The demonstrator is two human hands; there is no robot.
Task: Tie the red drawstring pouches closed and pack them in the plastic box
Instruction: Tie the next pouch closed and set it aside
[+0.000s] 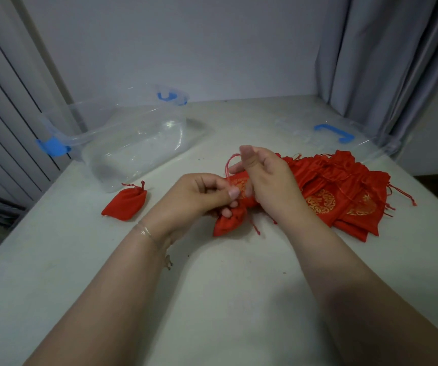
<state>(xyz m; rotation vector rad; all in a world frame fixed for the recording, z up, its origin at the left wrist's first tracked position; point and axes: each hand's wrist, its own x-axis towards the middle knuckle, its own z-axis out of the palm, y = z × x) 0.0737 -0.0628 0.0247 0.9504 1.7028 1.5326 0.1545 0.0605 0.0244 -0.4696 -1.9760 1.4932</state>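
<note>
My left hand (207,196) and my right hand (268,186) both hold one red pouch (229,220) with gold embroidery, just above the table's middle. My left fingers pinch its gathered neck, and a red cord (229,165) loops up beside my right thumb. My right hand grips the pouch's upper part. A tied red pouch (126,204) lies on the table to the left. A pile of several flat red pouches (344,196) lies to the right. The clear plastic box (133,143) with blue latches stands at the back left, with no pouch in it.
The clear box lid (339,136) with a blue handle lies at the back right, behind the pile. The white table (225,299) ends at a wall behind and drops off at the left. Grey curtains (386,62) hang at the right.
</note>
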